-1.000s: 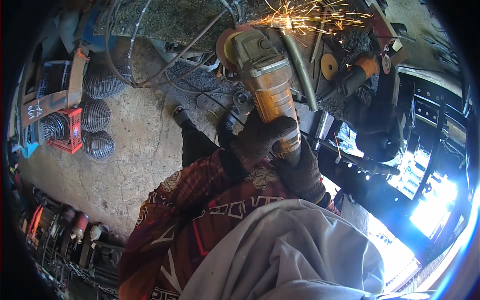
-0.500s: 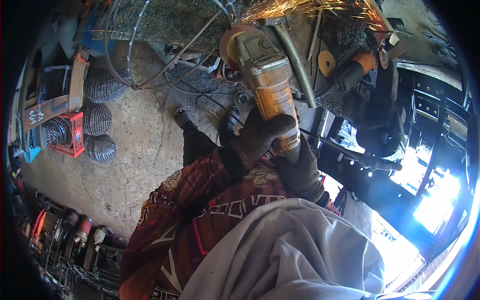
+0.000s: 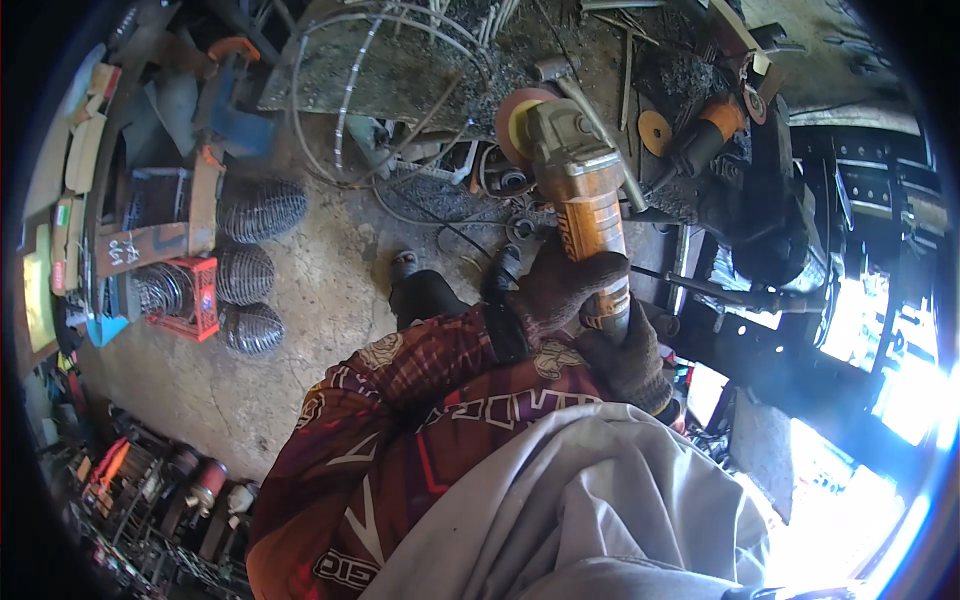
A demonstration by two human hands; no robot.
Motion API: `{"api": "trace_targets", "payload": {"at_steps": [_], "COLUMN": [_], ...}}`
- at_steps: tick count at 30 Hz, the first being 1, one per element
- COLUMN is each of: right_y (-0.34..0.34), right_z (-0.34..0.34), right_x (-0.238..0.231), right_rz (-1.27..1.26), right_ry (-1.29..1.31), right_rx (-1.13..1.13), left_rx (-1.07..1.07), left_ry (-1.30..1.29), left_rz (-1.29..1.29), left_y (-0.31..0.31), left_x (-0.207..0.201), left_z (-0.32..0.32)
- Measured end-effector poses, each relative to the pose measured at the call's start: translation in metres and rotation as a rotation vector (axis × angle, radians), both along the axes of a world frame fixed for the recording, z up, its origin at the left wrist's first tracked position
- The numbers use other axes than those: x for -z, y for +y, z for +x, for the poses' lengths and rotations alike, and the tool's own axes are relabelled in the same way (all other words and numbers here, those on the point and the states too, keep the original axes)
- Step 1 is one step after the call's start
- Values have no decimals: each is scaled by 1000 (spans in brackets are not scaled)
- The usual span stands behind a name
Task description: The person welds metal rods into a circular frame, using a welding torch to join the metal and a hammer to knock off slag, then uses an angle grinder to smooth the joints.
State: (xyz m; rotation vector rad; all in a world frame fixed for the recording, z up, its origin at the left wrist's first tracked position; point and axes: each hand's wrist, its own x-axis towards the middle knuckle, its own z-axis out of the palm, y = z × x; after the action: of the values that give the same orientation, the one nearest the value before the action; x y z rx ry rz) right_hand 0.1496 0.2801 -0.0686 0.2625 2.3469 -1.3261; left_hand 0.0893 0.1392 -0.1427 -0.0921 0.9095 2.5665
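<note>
An angle grinder (image 3: 588, 225) with an orange body and grey metal head is held in front of my chest by both gloved hands. My left hand (image 3: 562, 287) wraps round the middle of its body. Closer to me, my right hand (image 3: 632, 362) grips the rear handle end. The round abrasive disc (image 3: 518, 128) sits on the far left side of the head, and no sparks show at it. Just beyond lies a metal bar with a thick, hammer-like end (image 3: 605, 140), partly behind the grinder's head. Large wire hoops (image 3: 345, 100) rest to the disc's left.
A second orange and black grinder (image 3: 708, 140) lies at the far right beside a loose tan disc (image 3: 655, 132). Coiled wire bundles (image 3: 262, 212) and a red crate (image 3: 206, 298) stand on the concrete floor (image 3: 320, 270) at left. A cable runs past my feet. Strong light glares at right.
Sparks streamed from the disc earlier; none show now. The grinder has drawn back from the bar and hoops, toward me. My view has shifted; both hands keep their grip.
</note>
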Motion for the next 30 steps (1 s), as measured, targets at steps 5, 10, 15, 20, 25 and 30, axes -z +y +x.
{"api": "trace_targets", "payload": {"at_steps": [5, 10, 15, 20, 25, 30], "right_y": [-50, -97, -160, -175, -211, -264], "right_z": [43, 108, 126, 168, 189, 190], "right_x": [2, 10, -27, -9, -3, -20], "right_rz": [-142, 49, 164, 145, -45, 30], "right_ry": [-18, -10, 41, 146, 135, 128], "right_rx": [175, 285, 349, 318, 312, 308], "left_rx": [226, 352, 405, 537, 485, 493], "left_ry": [43, 63, 85, 131, 105, 60], "left_rz": [-5, 41, 109, 134, 69, 50], "left_y": [-47, -92, -127, -153, -197, -248], "left_x": [-11, -23, -36, -38, -34, -44], "left_z": [18, 50, 73, 91, 123, 129]}}
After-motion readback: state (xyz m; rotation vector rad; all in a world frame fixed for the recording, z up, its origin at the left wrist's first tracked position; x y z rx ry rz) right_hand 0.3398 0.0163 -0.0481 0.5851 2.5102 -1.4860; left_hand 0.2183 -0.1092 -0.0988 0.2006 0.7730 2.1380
